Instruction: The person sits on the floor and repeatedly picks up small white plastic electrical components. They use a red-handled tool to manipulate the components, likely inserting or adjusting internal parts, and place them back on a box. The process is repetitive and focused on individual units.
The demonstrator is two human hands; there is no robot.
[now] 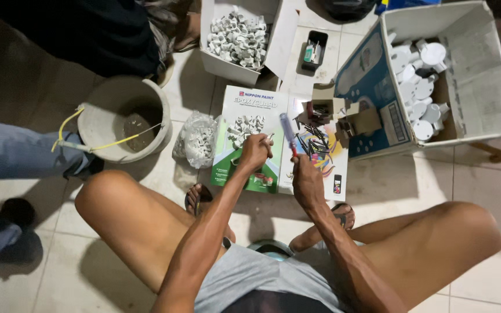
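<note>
Left hand (254, 152) raised over flattened cardboard sheet (250, 139) on floor, fingers pinching small white clip (270, 137), hard to make out. Right hand (307, 177) fisted around screwdriver (289, 133), tip upward. Black screws (315, 142) just beside; palms hidden.

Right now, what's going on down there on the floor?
A person sits low over a tiled floor, knees spread. The left hand pinches a small white clip; the right hand holds a screwdriver with a bluish handle, upright. Both hover over a flattened paint carton carrying loose white clips and dark screws. Open boxes of white fittings and a bucket stand around.
</note>
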